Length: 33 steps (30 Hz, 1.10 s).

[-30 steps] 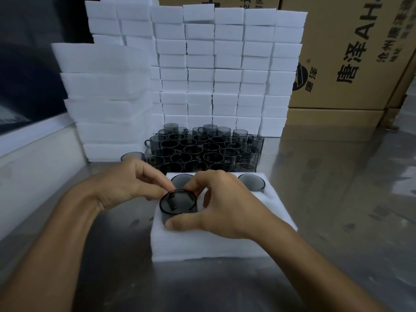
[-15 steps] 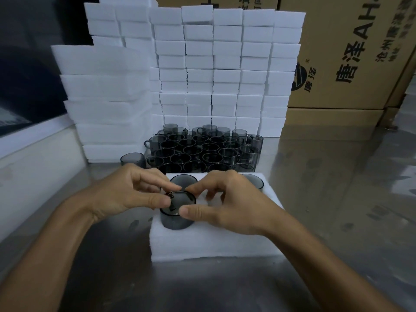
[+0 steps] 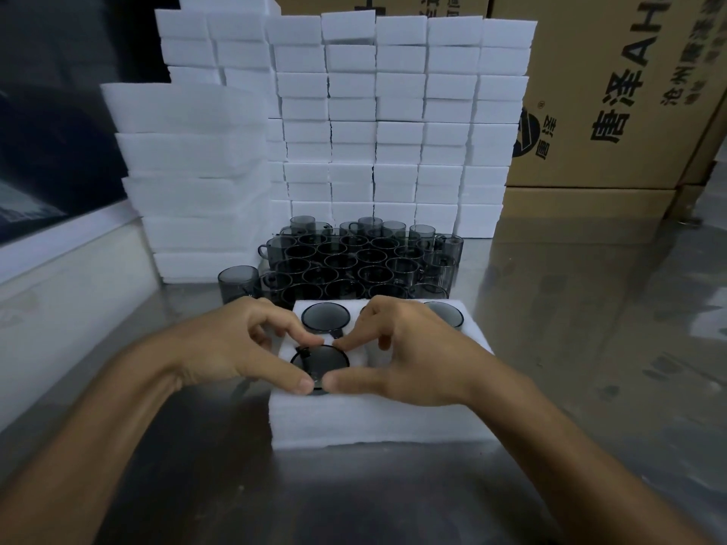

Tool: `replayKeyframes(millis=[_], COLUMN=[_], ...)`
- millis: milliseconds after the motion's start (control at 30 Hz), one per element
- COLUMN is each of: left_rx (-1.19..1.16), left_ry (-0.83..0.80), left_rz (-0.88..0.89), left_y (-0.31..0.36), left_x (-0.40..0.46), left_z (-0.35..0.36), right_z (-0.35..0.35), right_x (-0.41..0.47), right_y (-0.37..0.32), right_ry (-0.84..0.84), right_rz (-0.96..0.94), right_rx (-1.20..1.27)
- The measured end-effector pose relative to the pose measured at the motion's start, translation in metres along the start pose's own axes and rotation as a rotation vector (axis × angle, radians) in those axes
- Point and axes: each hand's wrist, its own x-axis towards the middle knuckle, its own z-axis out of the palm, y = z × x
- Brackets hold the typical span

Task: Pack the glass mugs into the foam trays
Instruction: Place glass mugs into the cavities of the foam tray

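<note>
Printed cardboard boxes (image 3: 613, 92) stand at the back of a steel table (image 3: 590, 348)

Packing workshop, stacked foam blocks (image 3: 393, 112), printed cartons (image 3: 613, 92), steel table (image 3: 590, 348)

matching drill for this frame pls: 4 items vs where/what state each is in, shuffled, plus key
Items
1. mug under both hands
2. lone mug
3. cardboard boxes
4. foam tray

Places or states
A. stacked at the back right
B. standing apart, left of the loose mug cluster
C. on the steel table, nearest the person
D. being pressed into a front-row pocket

Pairs: 1-D, 2-B, 3-A, 4-C
</note>
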Motion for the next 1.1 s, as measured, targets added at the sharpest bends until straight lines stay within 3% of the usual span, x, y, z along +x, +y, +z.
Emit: replayKeyframes(millis=[133,233,300,367,467,533,800,967,1100], left_rx=[-0.027,-0.147,-0.221,-0.275,-0.295,-0.346,-0.317,-0.204,-0.097], left_ry=[-0.011,0.170,0.387,0.561,0.672,0.698,0.710,0.727,0.679], left_rz=[0.080,0.122,0.130,0.131,0.149,0.193,0.283,0.333,0.365], left_y=[-0.005,-0.007,-0.006,-0.003,0.004,0.009,0.009,0.016,0.019], left_x=[0.002,0.011,0.025,0.040,0.059,0.066,0.070,0.064,0.063], left_z=[-0.004,0.001,0.003,0.004,0.004,0.008,0.029,0.037,0.047], right_z=[-0.023,-0.045,-0.051,-0.048,-0.039,-0.032,-0.040,-0.046,-0.038], right_x=[0.006,0.006,0.004,0.001,0.002,0.004,0.001,-0.002,-0.002], right_y=[0.035,0.080,0.109,0.127,0.139,0.141,0.136,0.107,0.073], right_ry=[0.392,0.612,0.530,0.333,0.113,0.083,0.357,0.578,0.575], right_rz=[0.063,0.261,0.338,0.343,0.298,0.263,0.259,0.074,-0.086], right_rx=[0.163,0.160,0.166,0.168,0.056,0.022,-0.090,-0.100,-0.071])
